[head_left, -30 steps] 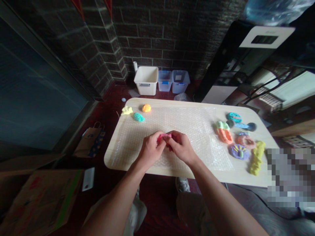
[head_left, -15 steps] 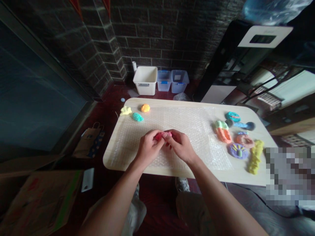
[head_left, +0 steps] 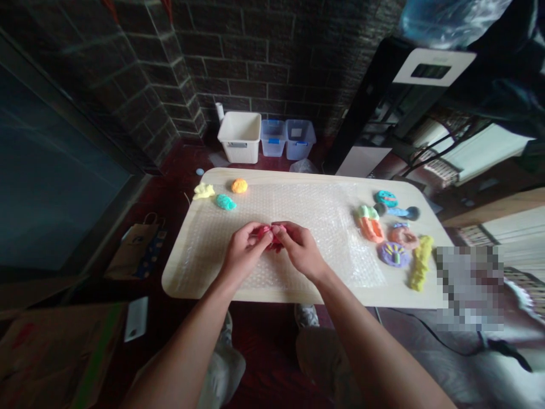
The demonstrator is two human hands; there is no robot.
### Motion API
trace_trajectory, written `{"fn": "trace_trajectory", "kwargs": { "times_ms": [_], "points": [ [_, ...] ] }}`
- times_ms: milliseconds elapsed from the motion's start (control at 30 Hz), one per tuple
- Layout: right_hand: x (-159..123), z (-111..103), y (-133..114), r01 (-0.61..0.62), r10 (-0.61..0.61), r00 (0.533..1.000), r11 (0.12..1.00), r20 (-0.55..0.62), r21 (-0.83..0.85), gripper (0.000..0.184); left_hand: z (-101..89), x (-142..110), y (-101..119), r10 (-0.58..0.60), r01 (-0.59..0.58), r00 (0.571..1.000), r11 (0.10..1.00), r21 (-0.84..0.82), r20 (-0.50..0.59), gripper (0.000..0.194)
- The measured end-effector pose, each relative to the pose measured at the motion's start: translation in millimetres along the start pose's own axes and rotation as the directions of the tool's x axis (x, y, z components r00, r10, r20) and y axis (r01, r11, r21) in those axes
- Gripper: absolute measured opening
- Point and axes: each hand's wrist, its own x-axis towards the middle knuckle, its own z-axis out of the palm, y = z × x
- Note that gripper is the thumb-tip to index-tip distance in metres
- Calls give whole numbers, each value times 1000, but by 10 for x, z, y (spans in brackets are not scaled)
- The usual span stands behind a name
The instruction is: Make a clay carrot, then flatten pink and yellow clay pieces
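Between my fingertips, above the middle of the table, is a lump of pinkish-red modelling clay [head_left: 277, 246]. My left hand [head_left: 246, 245] grips its left side, thumb on top. From the other side my right hand [head_left: 298, 245] pinches it with thumb and fingers, and the two thumbs nearly meet. Much of the clay is hidden by my fingers, so its full shape does not show. Under both hands lies a sheet of clear bubble wrap [head_left: 315, 204] on the pale wooden table [head_left: 191, 291].
At the table's far left are clay lumps: pale yellow [head_left: 204, 191], teal [head_left: 225, 202] and orange [head_left: 239, 186]. Several shaped clay pieces sit at the right, among them a purple disc [head_left: 394, 254] and a yellow strip [head_left: 421, 264]. Bins [head_left: 240, 139] stand behind the table.
The view has swung slightly, shifting the scene left. My fingers have moved on the pink clay, with the thumbs closer together and some clay showing below them. Both hands keep hold of it.
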Motion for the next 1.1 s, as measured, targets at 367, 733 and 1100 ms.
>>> {"fn": "trace_trajectory", "kwargs": {
  "times_ms": [367, 733, 1100],
  "points": [
    [25, -36, -11, 68, -71, 995, 997, -71, -38, 47, -61, 11, -82, 176, -157, 980, 970, 185, -96, 36],
    [-18, -71, 34, 86, -91, 995, 991, -48, -98, 53, -80, 38, -59, 137, -131, 990, 977, 169, -24, 27],
    [19, -86, -24, -31, 31, 1000, 987, 0, 156, 41, -45, 45, -3, -115, 114, 993, 950, -290, 15, 28]
  ]
}}
